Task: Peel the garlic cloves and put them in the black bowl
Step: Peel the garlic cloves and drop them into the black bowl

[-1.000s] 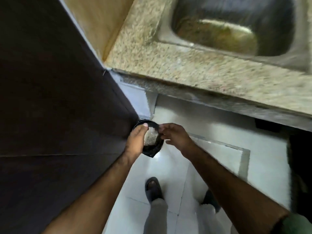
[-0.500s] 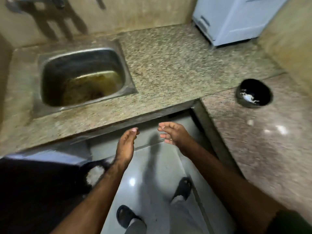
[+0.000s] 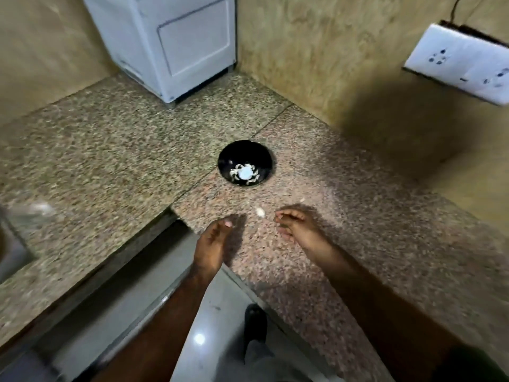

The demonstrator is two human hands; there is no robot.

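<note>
The black bowl (image 3: pixel 246 150) stands on the speckled granite counter, with several pale peeled cloves (image 3: pixel 244 172) lying in its bottom. A small white garlic clove (image 3: pixel 260 212) lies on the counter in front of the bowl, and a smaller white bit (image 3: pixel 302 200) sits to its right. My left hand (image 3: pixel 213 241) hovers over the counter's inner corner with relaxed fingers and holds nothing. My right hand (image 3: pixel 298 226) is just right of the loose clove, fingers loosely bent and empty, fingertips close to the clove but apart from it.
A white appliance (image 3: pixel 176 42) stands at the back against the wall. A white socket plate (image 3: pixel 462 62) hangs on the right wall. The steel sink's edge (image 3: pixel 11 244) shows at far left. The counter (image 3: pixel 110 150) is L-shaped, with floor and my feet below.
The view swung from the floor by the cabinet, past the sink, to the counter corner. My hands let go of a black bag held low and now hover empty near the loose clove.
</note>
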